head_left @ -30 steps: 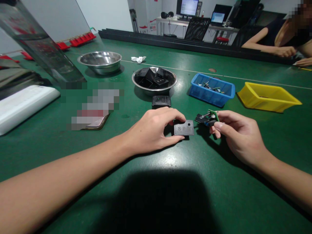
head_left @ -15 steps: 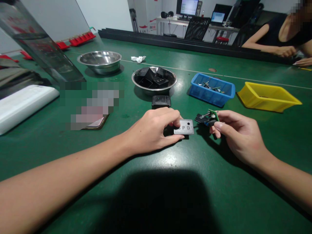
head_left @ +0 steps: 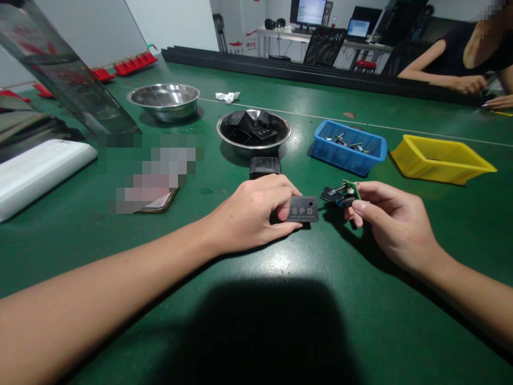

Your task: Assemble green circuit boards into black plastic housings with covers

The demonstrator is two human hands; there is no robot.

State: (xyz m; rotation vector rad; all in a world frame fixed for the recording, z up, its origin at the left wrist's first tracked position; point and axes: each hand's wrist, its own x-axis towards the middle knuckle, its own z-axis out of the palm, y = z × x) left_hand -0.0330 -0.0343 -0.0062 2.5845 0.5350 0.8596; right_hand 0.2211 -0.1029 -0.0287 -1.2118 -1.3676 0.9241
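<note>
Between the thumb and fingers of my left hand (head_left: 256, 211) is a dark case marked SPD (head_left: 303, 209), held low over the green table (head_left: 256, 299). To its right, my right hand (head_left: 395, 219) pinches a small green circuit board (head_left: 353, 190) with black and metal parts, whose black end points toward the case without touching it. Just beyond my left fingers lies another black case (head_left: 265, 165). Behind that, a metal bowl (head_left: 221, 140) holds several black cases.
A blue bin (head_left: 348, 155) with small parts and a yellow bin (head_left: 441, 167) stand behind my right hand. An empty-looking metal bowl (head_left: 168, 113), a phone (head_left: 162, 203) and a white object (head_left: 44, 174) lie left. A person (head_left: 452, 64) sits at back right.
The case in my left hand has tilted, so its face looks darker and the full SPD lettering shows. My left index finger has drawn back off that face. My right hand stays in place.
</note>
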